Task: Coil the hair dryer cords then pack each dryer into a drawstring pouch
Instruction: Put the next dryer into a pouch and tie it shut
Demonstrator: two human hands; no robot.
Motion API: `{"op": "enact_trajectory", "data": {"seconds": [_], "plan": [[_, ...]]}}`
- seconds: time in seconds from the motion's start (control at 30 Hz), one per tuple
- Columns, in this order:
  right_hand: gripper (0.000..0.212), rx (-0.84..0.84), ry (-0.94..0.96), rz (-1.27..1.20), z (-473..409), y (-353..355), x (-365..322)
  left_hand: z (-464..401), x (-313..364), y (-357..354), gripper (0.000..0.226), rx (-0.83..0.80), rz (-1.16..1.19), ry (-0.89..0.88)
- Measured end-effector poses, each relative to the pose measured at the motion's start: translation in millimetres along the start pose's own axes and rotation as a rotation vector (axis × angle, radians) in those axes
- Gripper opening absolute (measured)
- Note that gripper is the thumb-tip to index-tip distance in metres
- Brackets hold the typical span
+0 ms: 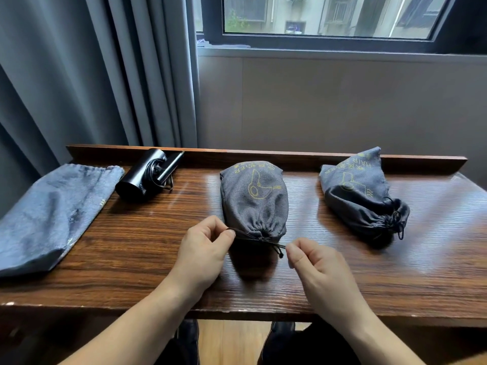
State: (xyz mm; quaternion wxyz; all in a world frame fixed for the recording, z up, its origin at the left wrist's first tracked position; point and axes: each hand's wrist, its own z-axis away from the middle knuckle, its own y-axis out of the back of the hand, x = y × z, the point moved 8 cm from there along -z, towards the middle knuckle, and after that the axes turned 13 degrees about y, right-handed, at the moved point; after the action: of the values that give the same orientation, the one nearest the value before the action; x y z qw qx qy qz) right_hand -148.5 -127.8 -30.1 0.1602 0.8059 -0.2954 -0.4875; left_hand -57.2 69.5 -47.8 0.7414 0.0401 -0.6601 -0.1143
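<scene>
A stuffed grey drawstring pouch [254,198] with a yellow dryer print lies in the middle of the wooden table [147,248], its gathered mouth toward me. My left hand [205,248] pinches the dark drawstring [259,239] on the left of the mouth. My right hand [315,262] pinches the string's other end on the right. A second filled pouch [361,196], its mouth cinched, rests at the right. A black hair dryer [147,175] with its cord bundled lies bare at the back left. Beside it an empty flat pouch [50,214] hangs over the table's left end.
A raised wooden lip [263,154] runs along the table's far edge, against a wall under a window. Grey curtains [92,75] hang at the back left. Below the front edge I see my dark shoes [283,326] on a wooden floor.
</scene>
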Motion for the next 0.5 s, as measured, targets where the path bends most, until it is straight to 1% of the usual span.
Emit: {"op": "enact_trajectory", "data": {"seconds": [0.13, 0.23, 0.3, 0.43, 0.5], "plan": [[0.053, 0.003, 0.044, 0.042, -4, 7, 5, 0, 4, 4, 0.02, 0.011, 0.025, -0.002], [0.052, 0.023, 0.035, 0.015, -5, 12, 12, 0, 6, 6, 0.03, 0.027, 0.02, -0.017], [0.05, 0.022, 0.024, -0.011, -5, 14, 16, 1, 6, 7, 0.03, 0.055, -0.005, -0.038], [0.054, 0.023, -0.002, -0.066, -3, 16, 20, 5, 7, 8, 0.027, 0.124, -0.043, -0.089], [0.052, 0.022, 0.019, -0.063, -2, 17, 17, 8, 12, 7, 0.023, 0.138, -0.023, -0.152]]}}
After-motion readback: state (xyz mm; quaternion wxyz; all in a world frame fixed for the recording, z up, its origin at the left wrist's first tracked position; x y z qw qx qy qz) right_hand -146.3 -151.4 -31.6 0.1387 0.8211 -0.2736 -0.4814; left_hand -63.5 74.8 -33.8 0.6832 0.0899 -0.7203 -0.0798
